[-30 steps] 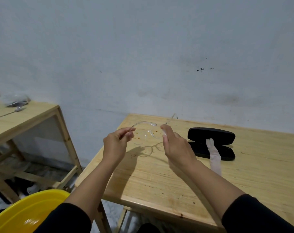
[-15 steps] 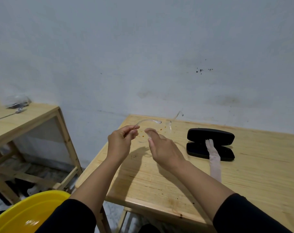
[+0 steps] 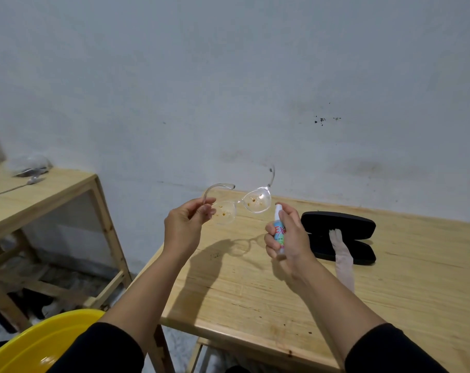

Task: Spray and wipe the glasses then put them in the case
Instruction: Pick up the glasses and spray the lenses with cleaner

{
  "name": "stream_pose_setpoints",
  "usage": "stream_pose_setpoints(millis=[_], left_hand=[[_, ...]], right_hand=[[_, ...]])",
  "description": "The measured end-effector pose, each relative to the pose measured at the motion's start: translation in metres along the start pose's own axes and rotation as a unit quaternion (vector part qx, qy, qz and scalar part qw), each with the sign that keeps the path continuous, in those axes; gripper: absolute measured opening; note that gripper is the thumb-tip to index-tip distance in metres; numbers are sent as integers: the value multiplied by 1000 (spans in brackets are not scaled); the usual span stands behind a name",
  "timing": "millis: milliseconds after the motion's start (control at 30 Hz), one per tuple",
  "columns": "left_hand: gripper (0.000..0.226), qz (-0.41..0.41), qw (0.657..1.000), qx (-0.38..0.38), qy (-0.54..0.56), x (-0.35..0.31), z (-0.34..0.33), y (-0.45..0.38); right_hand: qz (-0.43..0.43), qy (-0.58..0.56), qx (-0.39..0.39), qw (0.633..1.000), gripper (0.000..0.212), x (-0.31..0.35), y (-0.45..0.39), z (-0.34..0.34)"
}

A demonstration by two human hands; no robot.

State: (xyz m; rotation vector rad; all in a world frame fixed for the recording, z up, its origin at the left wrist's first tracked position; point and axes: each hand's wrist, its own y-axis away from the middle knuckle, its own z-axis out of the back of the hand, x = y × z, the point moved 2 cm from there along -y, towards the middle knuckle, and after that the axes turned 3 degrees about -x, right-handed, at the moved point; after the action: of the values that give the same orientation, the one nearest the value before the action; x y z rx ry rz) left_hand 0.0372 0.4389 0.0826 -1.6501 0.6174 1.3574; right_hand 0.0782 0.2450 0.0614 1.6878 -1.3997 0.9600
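Note:
Clear-framed glasses (image 3: 244, 204) with brown specks on both lenses hang in the air above the wooden table (image 3: 255, 292). My left hand (image 3: 184, 227) pinches their left temple arm. My right hand (image 3: 286, 239) grips a small spray bottle (image 3: 279, 230) with a white nozzle, held upright just right of and below the right lens, index finger on top. An open black glasses case (image 3: 338, 235) lies on the table behind my right hand. A pale wiping cloth (image 3: 342, 257) drapes out of the case toward me.
A second wooden table (image 3: 40, 195) stands at the left with a plastic bag (image 3: 31, 165) on it. A yellow basin (image 3: 40, 343) sits at the lower left, below my left sleeve. A grey wall rises behind both tables.
My right hand let go of the glasses, dropped toward the table and now holds the spray bottle up by the lenses. My left hand has lifted and turned the glasses lens-side toward me.

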Motion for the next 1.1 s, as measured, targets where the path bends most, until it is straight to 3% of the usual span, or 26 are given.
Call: stream_pose_setpoints(millis=[200,367,633,867,967,1100], left_hand=[[21,-1,1000,0,20,-4,-5,0],[21,-4,1000,0,18,-6,-3,-2],[18,-1,1000,2,19,-5,-8,-3],[16,4,999,18,31,-11,-18,4],[16,2,1000,10,17,-12,-14,3],[17,5,1000,-3,-7,-10,-6,-1]], right_hand=[[-32,-59,32,997,7,-8,3,-12],[-30,-128,29,991,15,-2,1,-13],[-62,-74,68,993,7,-9,4,-18],[-90,-39,116,988,13,-27,12,-34],[-58,27,89,994,14,-28,7,-30],[24,262,16,965,21,-26,2,-14]])
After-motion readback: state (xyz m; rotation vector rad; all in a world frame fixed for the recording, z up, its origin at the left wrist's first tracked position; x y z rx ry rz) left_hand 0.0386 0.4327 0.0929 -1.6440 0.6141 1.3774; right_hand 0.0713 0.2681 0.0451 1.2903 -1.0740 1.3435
